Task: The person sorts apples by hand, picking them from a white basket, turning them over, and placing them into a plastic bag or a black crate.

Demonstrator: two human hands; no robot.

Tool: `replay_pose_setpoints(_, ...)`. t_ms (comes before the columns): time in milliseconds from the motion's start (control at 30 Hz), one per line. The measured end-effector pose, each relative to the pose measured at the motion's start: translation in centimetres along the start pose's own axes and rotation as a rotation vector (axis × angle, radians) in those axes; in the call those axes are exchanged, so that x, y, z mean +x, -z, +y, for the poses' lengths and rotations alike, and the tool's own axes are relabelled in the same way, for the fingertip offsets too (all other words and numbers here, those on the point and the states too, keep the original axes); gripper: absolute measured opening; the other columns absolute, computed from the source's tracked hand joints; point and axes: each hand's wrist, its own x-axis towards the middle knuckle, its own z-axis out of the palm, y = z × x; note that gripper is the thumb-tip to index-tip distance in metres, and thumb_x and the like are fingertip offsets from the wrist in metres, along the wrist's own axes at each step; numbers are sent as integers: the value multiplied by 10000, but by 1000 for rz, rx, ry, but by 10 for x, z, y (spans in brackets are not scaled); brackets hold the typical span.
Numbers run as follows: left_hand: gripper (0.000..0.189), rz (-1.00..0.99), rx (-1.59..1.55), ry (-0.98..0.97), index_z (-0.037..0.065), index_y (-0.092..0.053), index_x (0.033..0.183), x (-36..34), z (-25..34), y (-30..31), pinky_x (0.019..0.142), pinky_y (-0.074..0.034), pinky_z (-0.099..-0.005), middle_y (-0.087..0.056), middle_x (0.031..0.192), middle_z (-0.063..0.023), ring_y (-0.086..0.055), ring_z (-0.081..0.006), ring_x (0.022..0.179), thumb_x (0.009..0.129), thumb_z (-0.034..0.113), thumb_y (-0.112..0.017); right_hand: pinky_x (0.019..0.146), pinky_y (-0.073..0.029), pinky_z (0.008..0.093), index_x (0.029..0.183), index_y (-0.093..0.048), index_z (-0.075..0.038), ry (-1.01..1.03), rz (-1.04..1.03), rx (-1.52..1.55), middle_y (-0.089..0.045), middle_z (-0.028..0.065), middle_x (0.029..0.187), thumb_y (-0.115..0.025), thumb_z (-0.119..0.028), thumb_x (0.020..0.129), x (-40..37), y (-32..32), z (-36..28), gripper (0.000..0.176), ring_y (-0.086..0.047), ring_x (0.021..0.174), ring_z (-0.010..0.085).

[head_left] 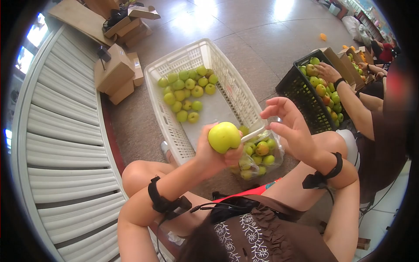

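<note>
My left hand (207, 152) is closed around a yellow-green apple (224, 137), held up over the near end of the white plastic crate (238, 85). Raised to the right of it, my right hand (293, 131) is open, its fingers apart and slightly curled, with nothing in them. Several green apples (185, 87) lie grouped at the far left part of the crate's floor. Below my hands, a clear plastic bag (273, 163) holds several more apples, some with a reddish blush. My left hand hides part of the crate's near end.
To the right stands a black crate (301, 105) full of green and reddish apples, with a co-worker's hand (328, 72) on them. Cardboard boxes (115, 70) stand at the left by a white slatted radiator (70, 148). An orange item (323, 36) lies on the floor farther off.
</note>
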Motion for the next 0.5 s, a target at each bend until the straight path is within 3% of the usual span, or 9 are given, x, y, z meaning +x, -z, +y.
replay_pose_setpoints(200,548,-82,38,-2,71,-466,871,2,-2,7,474,-224,-240,-312,530,-6,-268,-131,497,799,578,-269,838,-407,282,1173,-407,-32,-375,-25,302,-499,75,1019,-516,-65,818,1,3,9,373,-483,978,141)
replay_pose_setpoints(500,580,12,79,-56,64,-483,816,2,-2,4,474,-221,-247,-300,521,-12,-260,-135,489,798,601,-266,801,-424,265,1159,-432,-39,-453,-185,218,-507,71,1024,-517,-69,832,-4,-5,15,340,-504,948,133)
